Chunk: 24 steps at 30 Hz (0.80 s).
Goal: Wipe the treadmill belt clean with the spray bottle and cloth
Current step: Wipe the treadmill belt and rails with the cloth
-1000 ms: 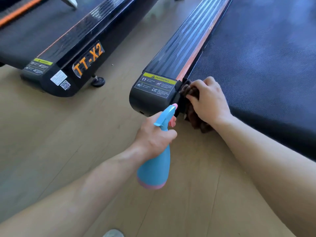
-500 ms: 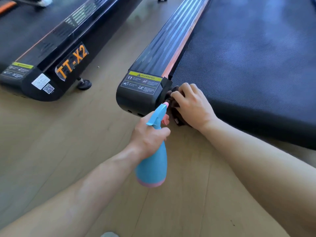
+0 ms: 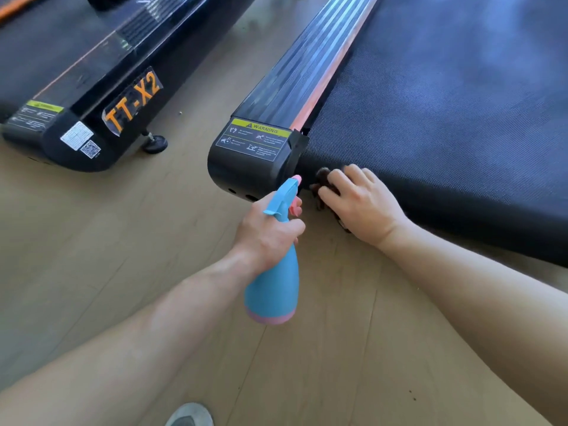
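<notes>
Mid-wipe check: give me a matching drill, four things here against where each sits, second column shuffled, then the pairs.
1. blue plastic spray bottle with pink base
2. dark brown cloth
3. yellow-headed warning label
4. orange TT-X2 lettering

A. on the side rail's black end cap
B. on the neighbouring treadmill
C. gripped in the left hand
D. under the right hand, at the rear edge of the black belt

Pairs: 1-C, 2-D, 3-A, 4-B
</notes>
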{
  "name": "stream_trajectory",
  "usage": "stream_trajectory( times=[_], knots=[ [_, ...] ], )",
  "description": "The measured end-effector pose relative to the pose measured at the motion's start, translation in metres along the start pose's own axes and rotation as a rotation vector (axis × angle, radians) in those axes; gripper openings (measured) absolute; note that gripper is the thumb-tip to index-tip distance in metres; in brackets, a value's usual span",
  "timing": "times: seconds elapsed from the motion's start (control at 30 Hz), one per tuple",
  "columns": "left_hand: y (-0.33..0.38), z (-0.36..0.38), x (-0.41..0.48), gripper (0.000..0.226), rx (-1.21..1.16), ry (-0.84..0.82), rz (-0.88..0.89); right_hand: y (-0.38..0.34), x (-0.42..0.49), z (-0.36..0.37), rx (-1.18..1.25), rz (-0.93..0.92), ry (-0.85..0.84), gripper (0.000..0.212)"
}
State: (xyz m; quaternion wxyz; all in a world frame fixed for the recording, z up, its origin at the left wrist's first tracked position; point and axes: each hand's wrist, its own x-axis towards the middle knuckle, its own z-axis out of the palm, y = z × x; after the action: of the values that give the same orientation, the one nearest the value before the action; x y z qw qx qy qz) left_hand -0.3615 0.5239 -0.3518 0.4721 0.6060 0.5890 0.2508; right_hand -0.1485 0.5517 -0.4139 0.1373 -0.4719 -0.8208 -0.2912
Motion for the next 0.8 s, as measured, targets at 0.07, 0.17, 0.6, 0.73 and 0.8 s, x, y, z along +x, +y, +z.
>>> stream_trajectory(
  times=[0.07, 0.17, 0.6, 0.73, 0.8],
  knots=[
    [-0.001, 0.002, -0.002, 0.041, -0.007, 0.001, 0.006, 0.006, -0.036, -0.005, -0.027, -0.021, -0.064, 0.021],
    [-0.004, 0.002, -0.007, 0.044, -0.029, -0.015, 0.001, 0.023, -0.093, -0.023, -0.052, 0.061, -0.118, 0.021],
    [-0.009, -0.012, -0.002, 0.055, 0.032, 0.056, -0.007, -0.011, 0.021, 0.011, 0.092, 0.217, 0.096, 0.011],
    [-0.016, -0.017, -0.003, 0.053, 0.010, 0.043, 0.005, -0.006, -0.007, 0.002, 0.178, 0.231, 0.062, 0.023],
    [-0.017, -0.020, -0.003, 0.049, -0.004, 0.043, 0.006, -0.007, 0.012, 0.003, 0.221, 0.305, 0.106, 0.026]
  ],
)
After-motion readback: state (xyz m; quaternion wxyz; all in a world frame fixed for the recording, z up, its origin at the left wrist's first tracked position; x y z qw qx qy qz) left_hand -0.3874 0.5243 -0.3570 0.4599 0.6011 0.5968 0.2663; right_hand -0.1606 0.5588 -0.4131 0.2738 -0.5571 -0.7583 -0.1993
